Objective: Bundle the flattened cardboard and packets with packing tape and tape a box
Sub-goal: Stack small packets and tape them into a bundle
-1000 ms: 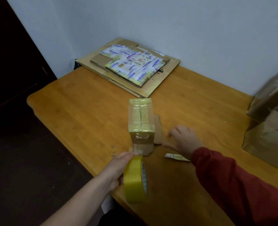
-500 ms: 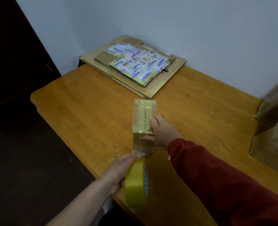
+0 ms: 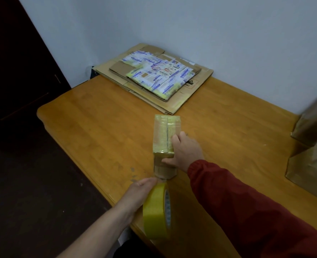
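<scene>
One pale wall (image 3: 191,25) stands behind one wooden counter (image 3: 102,127), which fills most of the view. At the right edge of the counter there are big boxes (image 3: 313,164), brown and shiny. They seem to be two, one on the other, but they are blurred and cut by the frame, so I cannot count them surely.

In the far corner, against the wall, lies one flat pile of cardboard (image 3: 196,84). It has several sheets and I cannot tell the exact number. On top of it lie printed packets (image 3: 157,77), white and green. They overlap each other, so I cannot count them either.

One red sleeve (image 3: 247,211) comes in from the lower right.

One small box (image 3: 162,135) stands upright near the front of the counter, well apart from the pile. Its upper part is wrapped in yellowish tape.

One yellow roll (image 3: 156,215) of tape stands on edge over the front edge of the counter, just beside the foot of the small box.

Two hands are visible. The right hand (image 3: 186,151) grasps the small box from its right side, with fingers on the top and the thumb on the near face. The left hand (image 3: 139,194) has its grip around the roll, and its thumb points toward the foot of the small box.
</scene>
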